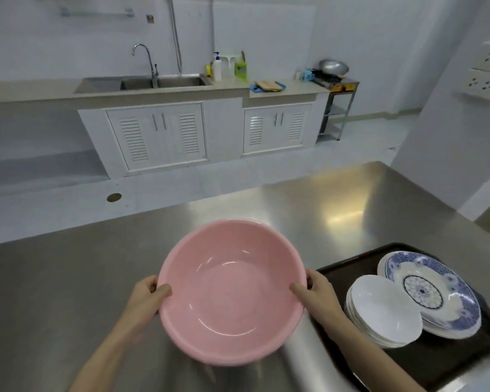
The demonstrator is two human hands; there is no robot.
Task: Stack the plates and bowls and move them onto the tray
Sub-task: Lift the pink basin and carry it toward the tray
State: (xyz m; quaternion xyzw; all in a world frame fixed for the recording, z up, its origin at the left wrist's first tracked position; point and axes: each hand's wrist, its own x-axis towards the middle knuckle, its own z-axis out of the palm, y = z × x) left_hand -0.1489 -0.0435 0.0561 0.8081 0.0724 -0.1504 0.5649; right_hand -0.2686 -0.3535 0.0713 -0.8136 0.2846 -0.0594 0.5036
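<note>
**Pink bowl held in both hands above the steel surface**

Pink bowl [232, 292] gripped at opposite rims, tilted slightly toward the camera, lifted clear of the steel surface [68, 278]. Left hand [147, 295] closed on the left rim, thumb over the inside edge, fingers curled under the outside. Right hand [316, 294] closed on the right rim in the same way, thumb lying inside, fingers wrapped behind. Bowl empty, glossy, showing light reflections on its inner wall.

Dark tray [340, 267] lying on the surface at the right, just beside the right hand. On the tray, a stack of white plates [382, 309] at the near left, and a stack of blue-patterned plates [433, 292] behind and to the right of it, the white stack overlapping the edge of the patterned one. Topmost patterned plate showing a round medallion at its centre and a blue floral band at its rim.

Beyond the surface, a counter with a sink [159, 82] and curved tap [146, 60], white louvred cabinet doors [156, 134] below it, bottles [229, 67] by the sink, and a metal wok [333, 66] on a small stand at the far right.
</note>
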